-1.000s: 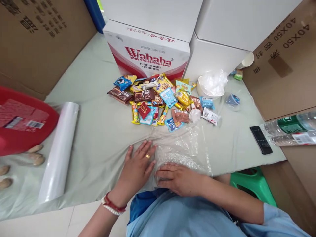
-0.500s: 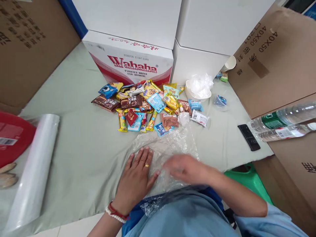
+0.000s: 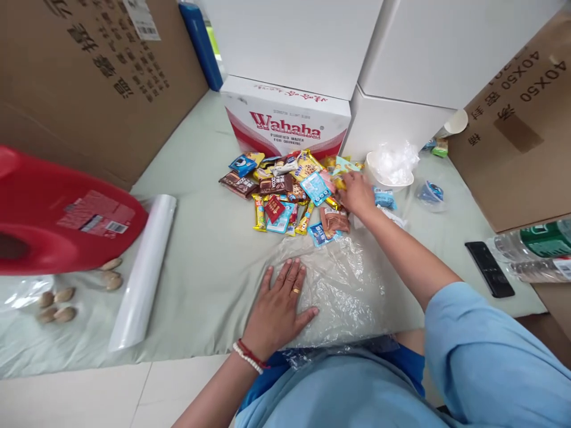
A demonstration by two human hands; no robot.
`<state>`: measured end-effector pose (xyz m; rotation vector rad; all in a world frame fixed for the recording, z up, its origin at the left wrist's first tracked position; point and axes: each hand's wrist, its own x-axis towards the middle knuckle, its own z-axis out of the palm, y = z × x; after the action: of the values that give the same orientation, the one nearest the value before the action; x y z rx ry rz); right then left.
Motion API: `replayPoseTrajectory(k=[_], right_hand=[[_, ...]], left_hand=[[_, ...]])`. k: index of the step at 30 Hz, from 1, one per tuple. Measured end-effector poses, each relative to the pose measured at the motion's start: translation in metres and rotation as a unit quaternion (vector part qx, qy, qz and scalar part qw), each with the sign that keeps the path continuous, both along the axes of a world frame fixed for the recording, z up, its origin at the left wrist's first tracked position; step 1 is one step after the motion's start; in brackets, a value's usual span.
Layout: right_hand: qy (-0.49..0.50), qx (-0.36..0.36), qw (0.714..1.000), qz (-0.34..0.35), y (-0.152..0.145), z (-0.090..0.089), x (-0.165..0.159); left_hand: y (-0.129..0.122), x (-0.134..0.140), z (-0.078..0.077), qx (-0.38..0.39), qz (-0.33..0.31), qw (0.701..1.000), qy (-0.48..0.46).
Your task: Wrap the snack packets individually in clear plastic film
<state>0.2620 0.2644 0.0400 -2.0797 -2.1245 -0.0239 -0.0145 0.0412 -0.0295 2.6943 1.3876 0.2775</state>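
Observation:
My left hand (image 3: pixel 279 309) lies flat, palm down with fingers spread, on the left edge of a clear plastic sheet or bag (image 3: pixel 345 297). My right hand (image 3: pixel 357 193) is at the right side of a pile of wrapped snacks (image 3: pixel 276 184). Its fingers are closed around a yellow snack packet (image 3: pixel 339 182), which they partly cover. Close to that hand are a brown packet (image 3: pixel 334 220), a light-blue packet (image 3: pixel 316 188) and a small blue packet (image 3: pixel 384 198). A white packet (image 3: pixel 392 217) is partly hidden behind my right forearm.
A Wahaha carton (image 3: pixel 289 128) stands behind the snacks. To its right is a white bowl (image 3: pixel 379 172) holding crumpled plastic. A plastic roll (image 3: pixel 145 273), red jug (image 3: pixel 66 214) and several walnuts (image 3: pixel 65 313) lie left. A phone (image 3: pixel 489 268) and bottles (image 3: pixel 546 241) lie right.
My right hand has moved from the plastic sheet forward into the snack pile and onto a yellow packet. The sheet lies flatter. My left hand stays on it; the view has swung left.

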Motion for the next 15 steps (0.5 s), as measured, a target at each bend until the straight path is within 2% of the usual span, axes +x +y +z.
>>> replayPoseTrajectory(k=[2, 4, 7, 10, 12, 15], right_hand=[[-0.005, 0.025, 0.999, -0.028, 0.003, 0.007, -0.009], [0.003, 0.030, 0.999, 0.011, 0.002, 0.014, -0.030], [0.019, -0.056, 0.995, 0.085, 0.001, 0.017, -0.077], [0.019, -0.099, 0.991, 0.090, 0.008, 0.010, -0.115], [0.033, -0.092, 0.993, 0.070, 0.014, 0.005, -0.123], [0.101, -0.083, 0.991, 0.038, 0.011, 0.006, -0.108]], left_hand=[[0.000, 0.001, 0.001, -0.004, -0.002, 1.000, -0.003], [0.001, 0.001, 0.002, -0.007, -0.002, 1.000, -0.004], [0.001, 0.001, 0.002, -0.009, 0.002, 1.000, -0.001], [0.000, 0.001, 0.003, -0.012, 0.002, 1.000, 0.005], [-0.001, 0.002, 0.004, -0.014, 0.000, 1.000, 0.004], [-0.002, 0.002, 0.005, -0.023, -0.002, 1.000, -0.004]])
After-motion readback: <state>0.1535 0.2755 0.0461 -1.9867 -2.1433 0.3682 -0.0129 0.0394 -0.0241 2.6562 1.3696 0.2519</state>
